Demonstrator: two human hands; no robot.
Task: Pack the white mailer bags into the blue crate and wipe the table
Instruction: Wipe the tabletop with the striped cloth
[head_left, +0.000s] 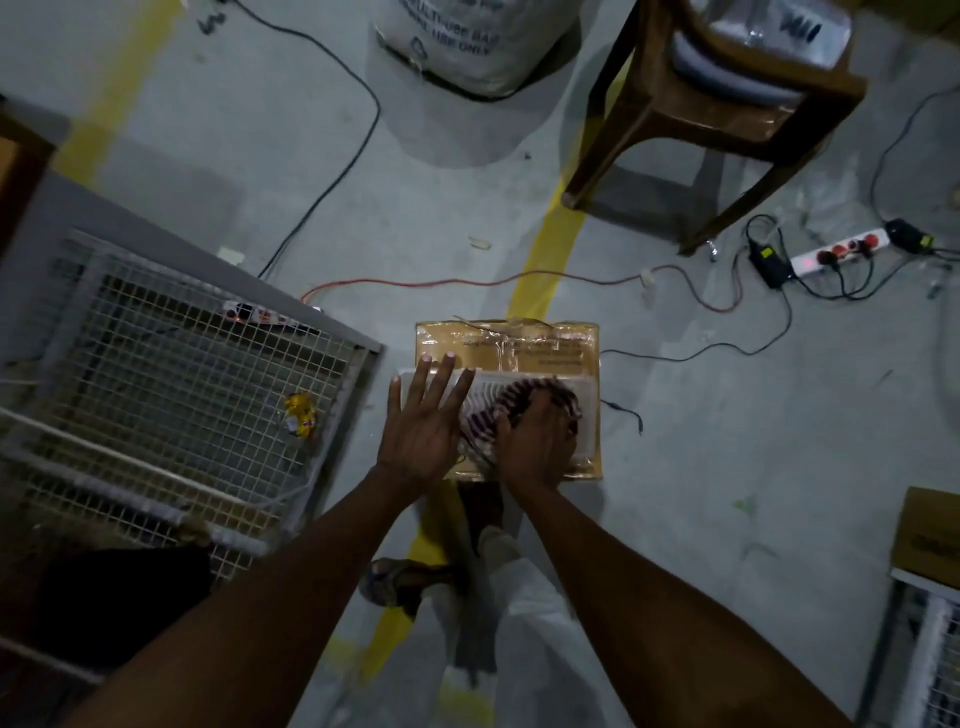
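Observation:
A brown cardboard box (540, 345) wrapped in clear tape sits on the grey floor in front of me. On its near half lies a flat white item (491, 379); what it is cannot be made out. My left hand (423, 423) rests flat on the white item's left end, fingers straight and spread. My right hand (537, 441) grips a bunched striped maroon-and-white cloth (511, 400) and presses it onto the white item. No blue crate is in view.
A grey wire-mesh cage (197, 374) stands at the left with a yellow wrapper (300, 413) on the mesh. A brown chair (727, 114), a white sack (467, 41), a power strip (836, 252) and loose cables (467, 283) lie ahead. My sandalled foot (400, 577) stands below.

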